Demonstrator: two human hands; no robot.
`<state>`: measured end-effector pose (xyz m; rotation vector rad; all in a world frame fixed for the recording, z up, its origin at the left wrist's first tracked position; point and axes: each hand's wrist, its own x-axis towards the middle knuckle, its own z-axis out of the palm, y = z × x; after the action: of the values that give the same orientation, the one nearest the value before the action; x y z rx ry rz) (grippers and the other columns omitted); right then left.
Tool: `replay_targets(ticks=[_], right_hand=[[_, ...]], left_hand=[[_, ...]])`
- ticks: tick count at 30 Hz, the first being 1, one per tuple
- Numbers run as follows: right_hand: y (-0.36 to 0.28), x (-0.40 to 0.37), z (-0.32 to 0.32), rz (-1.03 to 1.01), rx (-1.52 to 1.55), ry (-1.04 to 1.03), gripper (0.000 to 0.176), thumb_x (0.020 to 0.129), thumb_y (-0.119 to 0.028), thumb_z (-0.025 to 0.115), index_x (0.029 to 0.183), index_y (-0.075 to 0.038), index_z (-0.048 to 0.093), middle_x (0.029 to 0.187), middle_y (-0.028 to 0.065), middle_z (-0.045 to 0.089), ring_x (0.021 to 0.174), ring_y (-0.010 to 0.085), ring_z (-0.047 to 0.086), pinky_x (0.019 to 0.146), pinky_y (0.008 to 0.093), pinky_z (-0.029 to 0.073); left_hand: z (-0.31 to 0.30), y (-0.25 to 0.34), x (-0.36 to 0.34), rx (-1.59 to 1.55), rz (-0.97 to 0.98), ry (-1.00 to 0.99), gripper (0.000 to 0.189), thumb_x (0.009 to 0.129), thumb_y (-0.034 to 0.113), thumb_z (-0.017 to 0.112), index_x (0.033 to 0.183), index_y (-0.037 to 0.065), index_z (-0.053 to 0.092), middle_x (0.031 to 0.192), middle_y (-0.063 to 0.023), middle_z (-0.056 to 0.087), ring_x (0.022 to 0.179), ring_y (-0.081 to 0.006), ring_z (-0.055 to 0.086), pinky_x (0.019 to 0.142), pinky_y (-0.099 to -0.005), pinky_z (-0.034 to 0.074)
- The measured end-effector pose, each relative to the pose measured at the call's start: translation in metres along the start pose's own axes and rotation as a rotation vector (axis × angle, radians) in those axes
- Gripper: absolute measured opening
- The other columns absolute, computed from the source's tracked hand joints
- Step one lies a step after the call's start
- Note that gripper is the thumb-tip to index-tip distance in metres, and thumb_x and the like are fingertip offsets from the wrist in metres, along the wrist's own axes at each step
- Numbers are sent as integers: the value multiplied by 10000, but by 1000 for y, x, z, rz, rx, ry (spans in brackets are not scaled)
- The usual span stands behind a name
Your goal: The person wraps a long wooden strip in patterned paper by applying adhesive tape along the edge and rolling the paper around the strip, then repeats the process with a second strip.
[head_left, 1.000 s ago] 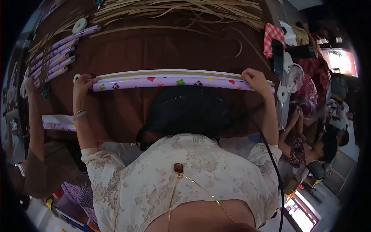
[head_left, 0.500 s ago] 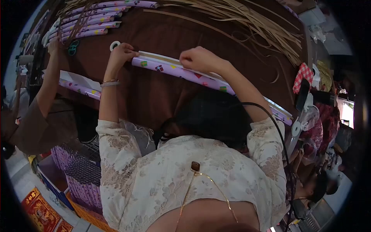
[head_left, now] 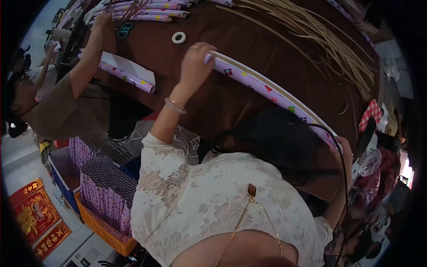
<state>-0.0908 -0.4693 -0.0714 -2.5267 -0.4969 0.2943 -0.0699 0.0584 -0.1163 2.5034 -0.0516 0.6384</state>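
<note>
Wrapping-paper roll (head_left: 267,89): long purple tube with small coloured shapes, lying flat on the brown bench (head_left: 209,102), a pale strip along its far edge.
Change since half a second ago: right hand (head_left: 346,149) has gone from the middle of the roll to its lower-right end; left hand (head_left: 193,66) stays at the other end. The view has swung, so the roll sits steeper in frame.
Change since one second ago: the roll then lay level across the frame with a hand at each end; hands are again at both ends.
Long axis: diagonal, upper left to lower right, parallel to the bench's near edge. One end points toward the tape ring (head_left: 179,37), the other toward the red checked cloth (head_left: 370,116).
Left fingers: curled down over the upper-left end of the wrapping-paper roll, holding it; ring and bracelet visible.
Right fingers: at the lower-right end, partly behind hair and a black cable; grip cannot be told.
Nearby: teal scissors (head_left: 124,30) and stacked finished rolls (head_left: 142,12) at far left; loose tan strips (head_left: 320,40) beyond the roll.
Co-worker: arm (head_left: 89,53) reaching over the bench, second roll with white paper (head_left: 129,74) beside it.
Below bench: basket of rolls (head_left: 104,196).
</note>
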Motion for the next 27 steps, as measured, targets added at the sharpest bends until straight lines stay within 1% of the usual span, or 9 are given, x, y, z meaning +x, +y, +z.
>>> replay_targets(ticks=[2, 4, 6, 9, 15, 18, 20, 24, 27], right_hand=[[6, -18, -9, 105, 14, -39, 425, 641, 2, 682, 1038, -23, 533, 993, 111, 556, 891, 243, 566, 776, 291, 446], [9, -16, -6, 77, 3, -10, 456, 620, -28, 691, 1047, -27, 531, 1015, 115, 553, 916, 260, 558, 800, 305, 439], [44, -19, 5, 73, -122, 2, 447, 632, -75, 693, 1047, -34, 534, 1029, 117, 547, 943, 280, 544, 825, 333, 429], [42, -18, 17, 37, -288, 107, 423, 655, -125, 691, 1044, -45, 545, 1013, 133, 529, 975, 321, 513, 824, 377, 421], [31, -11, 13, 35, -431, 469, 366, 631, -115, 701, 955, -79, 535, 992, 88, 517, 964, 285, 508, 820, 388, 399], [30, -13, 13, 58, -507, 521, 362, 626, -122, 706, 942, -89, 533, 1010, 80, 514, 979, 274, 506, 827, 389, 390], [33, -11, 19, 26, -467, 495, 356, 629, -135, 710, 931, -93, 527, 1016, 78, 512, 991, 275, 504, 829, 392, 392], [45, -15, 40, 102, -263, 316, 359, 654, -178, 712, 961, -68, 562, 1013, 74, 517, 982, 285, 506, 827, 395, 400], [45, -18, 35, 56, -119, 253, 327, 676, -178, 701, 953, -49, 582, 962, 85, 540, 949, 286, 522, 805, 376, 420]], left_hand=[[17, 27, -7, -81, 240, -176, 269, 699, 108, 653, 957, 63, 590, 1005, -65, 580, 942, -265, 550, 836, -371, 432], [30, 38, -6, -79, 444, -314, 322, 695, 178, 672, 985, 68, 585, 1022, -75, 572, 994, -258, 531, 869, -376, 411], [42, 35, -6, 15, 438, -460, 351, 691, 196, 674, 1000, 60, 577, 1035, -95, 567, 1009, -268, 523, 861, -377, 416], [45, 35, 7, -10, 409, -641, 356, 700, 190, 665, 1012, 52, 563, 1032, -128, 555, 1001, -311, 515, 854, -391, 417], [34, 69, 37, 64, 570, -469, 258, 718, 56, 602, 946, 24, 485, 975, -178, 507, 938, -375, 475, 803, -453, 381], [27, 83, 41, 127, 609, -423, 240, 713, 23, 557, 941, 23, 483, 943, -178, 502, 918, -371, 472, 789, -457, 378], [28, 78, 40, 201, 613, -397, 248, 704, 8, 532, 946, 24, 480, 919, -179, 494, 900, -368, 473, 781, -454, 379], [41, 62, 16, 129, 517, -586, 238, 740, 63, 570, 962, 20, 494, 978, -179, 508, 919, -372, 484, 781, -437, 391], [44, 37, 8, 152, 472, -567, 323, 775, 110, 590, 1072, 22, 498, 1031, -184, 534, 932, -370, 510, 779, -428, 416]])
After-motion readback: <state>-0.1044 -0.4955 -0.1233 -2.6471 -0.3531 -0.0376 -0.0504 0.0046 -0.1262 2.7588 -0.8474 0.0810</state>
